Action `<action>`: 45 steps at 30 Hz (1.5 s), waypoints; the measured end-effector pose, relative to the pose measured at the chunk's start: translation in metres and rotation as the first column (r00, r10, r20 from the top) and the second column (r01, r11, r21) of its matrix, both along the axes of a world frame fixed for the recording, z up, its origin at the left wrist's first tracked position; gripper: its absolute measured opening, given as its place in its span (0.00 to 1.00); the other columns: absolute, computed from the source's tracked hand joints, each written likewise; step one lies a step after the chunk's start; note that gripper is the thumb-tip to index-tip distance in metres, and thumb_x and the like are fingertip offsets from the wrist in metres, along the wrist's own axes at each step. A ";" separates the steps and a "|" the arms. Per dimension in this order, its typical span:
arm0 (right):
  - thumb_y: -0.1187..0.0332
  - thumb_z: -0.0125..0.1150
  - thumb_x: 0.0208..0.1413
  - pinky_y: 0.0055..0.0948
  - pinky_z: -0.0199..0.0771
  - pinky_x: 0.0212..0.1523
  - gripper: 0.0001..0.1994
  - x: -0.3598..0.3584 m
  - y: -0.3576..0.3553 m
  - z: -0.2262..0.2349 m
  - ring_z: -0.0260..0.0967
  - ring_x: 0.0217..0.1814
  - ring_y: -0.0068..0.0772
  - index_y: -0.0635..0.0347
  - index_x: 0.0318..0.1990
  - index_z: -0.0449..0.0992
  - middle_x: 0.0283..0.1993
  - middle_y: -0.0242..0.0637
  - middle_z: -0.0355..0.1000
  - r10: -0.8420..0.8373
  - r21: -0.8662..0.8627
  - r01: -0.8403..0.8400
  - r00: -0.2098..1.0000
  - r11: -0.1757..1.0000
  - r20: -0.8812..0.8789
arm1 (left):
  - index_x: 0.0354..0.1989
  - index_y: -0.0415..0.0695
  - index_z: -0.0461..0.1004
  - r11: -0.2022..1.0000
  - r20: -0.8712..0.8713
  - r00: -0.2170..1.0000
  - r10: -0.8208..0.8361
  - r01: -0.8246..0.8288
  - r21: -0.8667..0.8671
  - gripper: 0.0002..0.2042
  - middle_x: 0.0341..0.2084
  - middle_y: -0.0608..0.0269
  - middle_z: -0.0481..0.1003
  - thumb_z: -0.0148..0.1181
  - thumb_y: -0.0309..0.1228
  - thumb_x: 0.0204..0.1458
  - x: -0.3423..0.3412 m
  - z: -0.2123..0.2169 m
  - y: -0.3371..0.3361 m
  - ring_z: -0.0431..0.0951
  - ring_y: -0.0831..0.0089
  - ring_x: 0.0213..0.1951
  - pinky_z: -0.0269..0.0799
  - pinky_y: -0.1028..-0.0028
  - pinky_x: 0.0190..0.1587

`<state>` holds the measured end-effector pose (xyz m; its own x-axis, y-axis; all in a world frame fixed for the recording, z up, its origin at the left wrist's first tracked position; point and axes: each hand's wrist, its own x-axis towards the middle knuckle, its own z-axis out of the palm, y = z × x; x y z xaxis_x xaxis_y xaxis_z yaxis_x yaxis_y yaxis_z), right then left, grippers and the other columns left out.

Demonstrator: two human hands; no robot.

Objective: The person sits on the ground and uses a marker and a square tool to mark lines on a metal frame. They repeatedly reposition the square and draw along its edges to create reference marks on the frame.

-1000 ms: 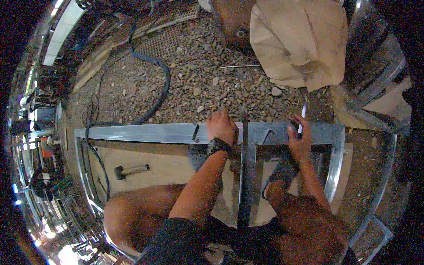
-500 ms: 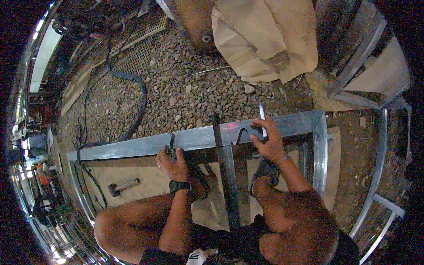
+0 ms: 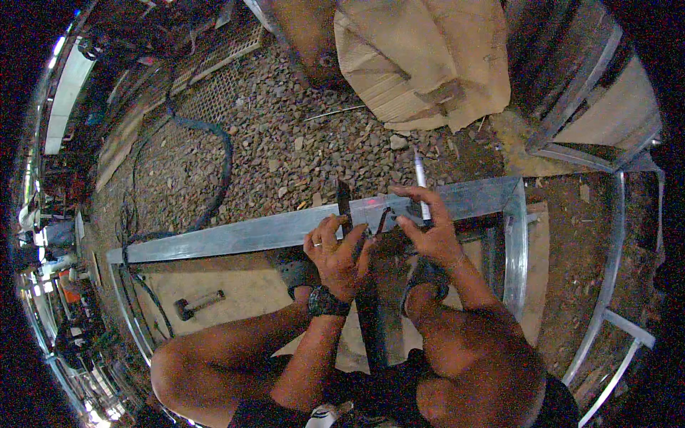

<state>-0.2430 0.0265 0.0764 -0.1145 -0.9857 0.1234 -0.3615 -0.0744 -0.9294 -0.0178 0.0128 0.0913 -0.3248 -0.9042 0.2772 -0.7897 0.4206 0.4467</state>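
A galvanized metal tube (image 3: 285, 229) runs across in front of me as the far side of a rectangular frame. My left hand (image 3: 337, 258), wearing a watch and a ring, is closed at the tube beside a dark flat strip (image 3: 344, 202) that lies across it. Its fingers mostly hide what they grip. A white marker (image 3: 420, 180) points away from me in my right hand (image 3: 435, 232), whose thumb and forefinger are spread around it. Between the hands, a small dark bent hook (image 3: 384, 220) shows against the tube.
Inside the frame a hammer (image 3: 199, 304) rests on a tan board (image 3: 235, 286). Beyond the tube are gravel (image 3: 285, 150), a dark cable (image 3: 227, 171) and a crumpled brown paper sheet (image 3: 428, 64). Another metal frame (image 3: 615, 242) stands at right; my feet and knees flank the crossbar.
My left hand has moved right along the tube to the dark strip, and the small dark piece it was touching no longer shows at its former place. My right hand has shifted only slightly.
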 end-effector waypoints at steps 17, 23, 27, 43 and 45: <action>0.67 0.71 0.60 0.44 0.79 0.53 0.12 -0.007 -0.010 0.009 0.79 0.51 0.52 0.56 0.50 0.83 0.47 0.43 0.82 0.099 0.029 -0.096 0.991 0.995 -0.093 | 0.55 0.48 0.83 0.945 -0.187 0.982 0.027 0.036 0.324 0.17 0.72 0.49 0.64 0.55 0.43 0.68 -0.002 -0.006 0.005 0.52 0.43 0.78 0.32 0.39 0.78; 0.72 0.71 0.59 0.44 0.77 0.41 0.09 -0.004 -0.009 -0.016 0.77 0.41 0.51 0.58 0.46 0.84 0.38 0.43 0.79 -0.022 -0.173 -0.038 0.943 0.984 -0.333 | 0.66 0.52 0.77 0.970 -0.108 0.992 0.070 -0.042 0.241 0.29 0.74 0.49 0.62 0.69 0.50 0.58 0.004 -0.005 0.001 0.50 0.44 0.79 0.32 0.38 0.77; 0.67 0.69 0.58 0.49 0.77 0.37 0.12 0.001 -0.012 -0.023 0.74 0.37 0.55 0.56 0.49 0.83 0.35 0.46 0.75 -0.012 -0.176 -0.081 0.881 0.981 -0.473 | 0.61 0.59 0.81 0.985 0.026 0.999 -0.028 0.023 0.172 0.29 0.74 0.50 0.61 0.76 0.50 0.50 -0.001 -0.010 0.004 0.51 0.46 0.79 0.32 0.37 0.77; 0.70 0.72 0.57 0.49 0.76 0.48 0.14 0.004 -0.005 -0.044 0.74 0.49 0.58 0.53 0.50 0.82 0.45 0.48 0.78 0.022 -0.132 -0.085 0.907 0.988 -0.422 | 0.49 0.66 0.85 0.988 0.077 0.992 -0.096 0.085 0.127 0.19 0.74 0.59 0.64 0.74 0.35 0.46 0.003 -0.027 -0.008 0.52 0.49 0.79 0.28 0.32 0.77; 0.70 0.72 0.57 0.50 0.76 0.50 0.14 0.003 -0.006 -0.043 0.74 0.51 0.59 0.54 0.51 0.81 0.47 0.49 0.77 0.035 -0.126 -0.094 0.913 0.987 -0.406 | 0.49 0.66 0.85 0.986 0.094 0.990 -0.104 0.090 0.141 0.19 0.74 0.59 0.64 0.74 0.36 0.46 0.003 -0.027 -0.009 0.51 0.50 0.80 0.28 0.32 0.77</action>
